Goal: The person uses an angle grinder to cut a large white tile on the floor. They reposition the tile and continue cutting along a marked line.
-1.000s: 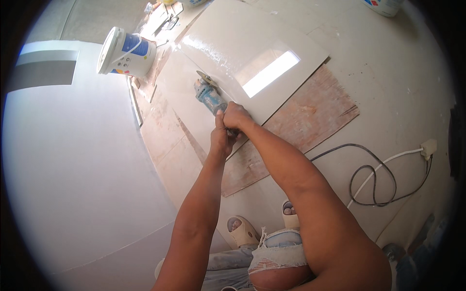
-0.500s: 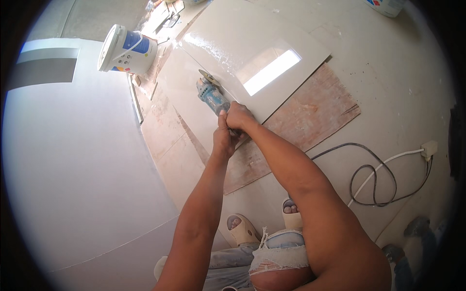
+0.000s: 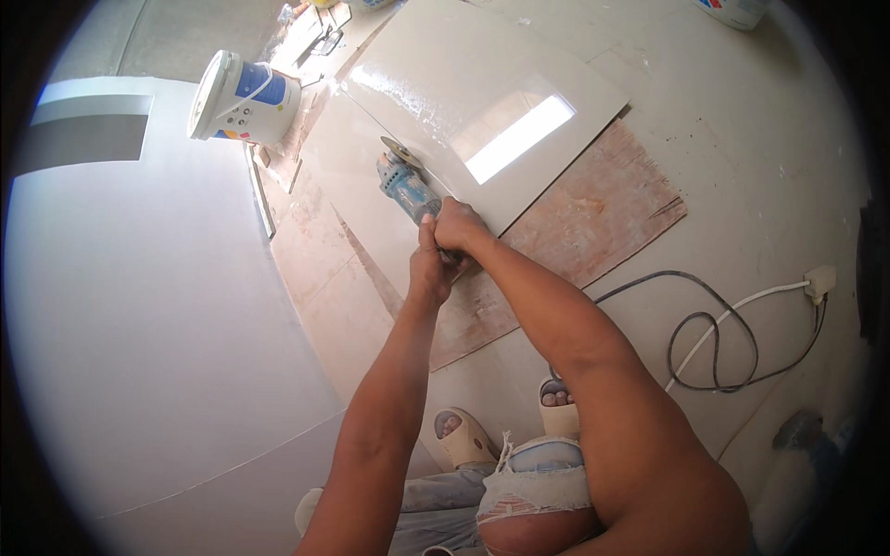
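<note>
A blue angle grinder (image 3: 405, 183) with a round disc rests its blade on a large glossy cream tile (image 3: 482, 102). Both hands grip the grinder's rear handle: my right hand (image 3: 456, 227) on top, my left hand (image 3: 428, 273) just behind and below it. The tile lies on a brown plywood board (image 3: 593, 218) on the floor. A narrower strip of tile (image 3: 352, 167) lies to the left of the disc, along the cut line.
A white and blue plastic bucket (image 3: 243, 100) lies tipped at the upper left. A black cable and a white cable with a socket (image 3: 818, 281) coil on the floor at right. White floor tiles (image 3: 158, 306) spread to the left. My sandalled feet (image 3: 464, 435) are below.
The grinder and both hands have shifted slightly along the cut line on the tile; the view has tilted a little. Nothing was let go.
</note>
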`<state>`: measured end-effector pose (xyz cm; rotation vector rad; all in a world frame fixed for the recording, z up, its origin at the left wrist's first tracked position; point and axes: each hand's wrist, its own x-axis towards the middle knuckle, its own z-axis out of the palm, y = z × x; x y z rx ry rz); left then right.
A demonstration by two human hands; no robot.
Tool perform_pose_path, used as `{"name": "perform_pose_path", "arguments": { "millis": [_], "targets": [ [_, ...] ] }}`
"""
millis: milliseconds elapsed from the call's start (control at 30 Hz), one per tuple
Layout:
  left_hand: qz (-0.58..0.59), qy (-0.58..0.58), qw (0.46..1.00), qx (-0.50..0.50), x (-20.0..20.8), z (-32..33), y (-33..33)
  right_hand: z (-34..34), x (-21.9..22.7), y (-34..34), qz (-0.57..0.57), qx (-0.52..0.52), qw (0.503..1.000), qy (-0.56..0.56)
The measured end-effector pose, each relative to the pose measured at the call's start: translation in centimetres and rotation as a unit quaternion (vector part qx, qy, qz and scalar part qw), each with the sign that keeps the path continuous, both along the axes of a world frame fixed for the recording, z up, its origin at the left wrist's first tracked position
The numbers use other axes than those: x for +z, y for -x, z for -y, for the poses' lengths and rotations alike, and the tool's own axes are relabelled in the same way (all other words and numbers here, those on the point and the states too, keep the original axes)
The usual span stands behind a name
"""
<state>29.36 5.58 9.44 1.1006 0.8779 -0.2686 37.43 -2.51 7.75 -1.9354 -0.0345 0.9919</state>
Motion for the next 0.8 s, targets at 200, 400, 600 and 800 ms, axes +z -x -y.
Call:
{"name": "perform_pose_path", "arguments": {
  "millis": [200,400,600,800],
  "targets": [
    [-0.004,-0.005,1.000,-0.008,-0.06,-0.02,0.33,0.13,0.26,0.20,-0.016,-0.005,1.000,0.006],
    [-0.005,0.010,1.000,-0.001,-0.17,0.00,0.32,0.19,0.21,0.17,-0.010,0.002,1.000,0.004],
    [-0.010,0.001,1.000,-0.008,0.02,-0.14,0.29,0.21,0.69,0.05,-0.007,0.011,1.000,0.005],
    [-0.004,-0.002,1.000,-0.008,0.43,0.05,0.08,-0.11,0.25,-0.09,0.010,0.011,1.000,0.009]
  ]
}}
